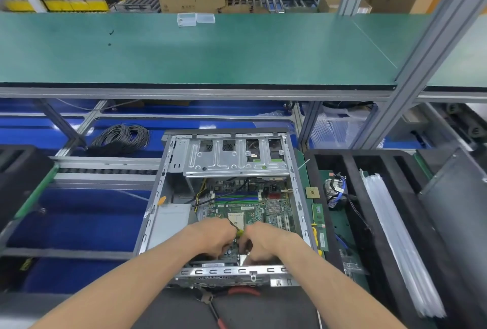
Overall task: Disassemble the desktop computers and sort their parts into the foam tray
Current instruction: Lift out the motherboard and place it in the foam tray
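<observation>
Open grey computer case (226, 207), green motherboard (250, 205) bared, runs lengthwise away just left of the foam tray (350, 170), both hands (213, 239) (263, 243) curled inside, pinching a yellow-green connector (239, 233).

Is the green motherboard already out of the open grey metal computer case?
No, the green motherboard sits inside the open grey metal computer case, with both hands working over its near edge.
</observation>
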`<state>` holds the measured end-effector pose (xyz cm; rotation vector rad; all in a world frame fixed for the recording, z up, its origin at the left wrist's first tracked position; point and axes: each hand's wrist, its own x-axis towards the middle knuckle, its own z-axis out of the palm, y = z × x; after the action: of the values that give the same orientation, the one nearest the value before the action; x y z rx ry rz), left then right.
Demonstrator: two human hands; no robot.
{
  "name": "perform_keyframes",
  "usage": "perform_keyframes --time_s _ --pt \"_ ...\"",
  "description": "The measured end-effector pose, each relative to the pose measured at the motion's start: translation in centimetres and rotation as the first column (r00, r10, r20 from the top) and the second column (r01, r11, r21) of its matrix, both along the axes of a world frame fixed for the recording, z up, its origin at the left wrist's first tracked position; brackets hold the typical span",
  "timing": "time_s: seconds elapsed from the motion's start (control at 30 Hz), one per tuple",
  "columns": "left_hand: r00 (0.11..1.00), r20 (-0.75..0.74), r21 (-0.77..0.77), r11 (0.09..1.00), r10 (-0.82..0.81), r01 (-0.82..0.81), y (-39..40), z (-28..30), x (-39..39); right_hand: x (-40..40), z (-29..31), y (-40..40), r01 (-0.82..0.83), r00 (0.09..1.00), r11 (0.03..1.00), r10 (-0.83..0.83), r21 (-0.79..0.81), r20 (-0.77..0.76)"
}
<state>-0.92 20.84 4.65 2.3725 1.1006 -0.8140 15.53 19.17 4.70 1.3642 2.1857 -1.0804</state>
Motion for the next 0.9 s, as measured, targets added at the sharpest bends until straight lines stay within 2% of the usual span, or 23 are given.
perform_keyframes --time_s 0.13,0.27,0.4,0.5,0.67,0.77,0.9 --pt "0.995 -0.004 0.081 0.992 -0.101 0.101 -0.5 -0.5 0.2 -0.5 -0.1 0.2 0.06 0.998 0.997 -0.059 -0.039 0.018" --pt "0.99 0.047 0.067 0.989 -0.131 0.128 -0.6 -0.7 0.5 -1.0 -0.1 0.2 0.096 0.994 0.994 -0.093 -0.051 0.054" --pt "0.99 0.128 0.068 0.996 -0.058 0.05 -0.6 0.0 0.9 -1.1 -0.4 0.2 0.136 0.99 0.989 -0.134 -0.054 0.044" --pt "0.993 0.11 0.077 0.995 0.049 -0.058 -0.3 0.3 0.4 -1.2 -0.4 0.1 0.127 0.991 0.989 -0.124 -0.071 0.044" --pt "0.989 0.083 0.163 0.978 0.12 -0.132 0.4 1.2 -0.2 -1.1 -0.6 0.1 0.125 0.992 0.99 -0.123 -0.065 0.037" --pt "0.997 -0.042 0.226 0.973 0.06 -0.049 0.1 1.7 -0.6 -0.6 -0.6 0.0 0.12 0.993 0.991 -0.12 -0.062 0.014" --pt "0.974 -0.188 0.34 0.923 -0.123 0.182 -0.3 1.9 -1.1 0.2 -0.4 -0.1 0.128 0.991 0.99 -0.13 -0.058 -0.024"
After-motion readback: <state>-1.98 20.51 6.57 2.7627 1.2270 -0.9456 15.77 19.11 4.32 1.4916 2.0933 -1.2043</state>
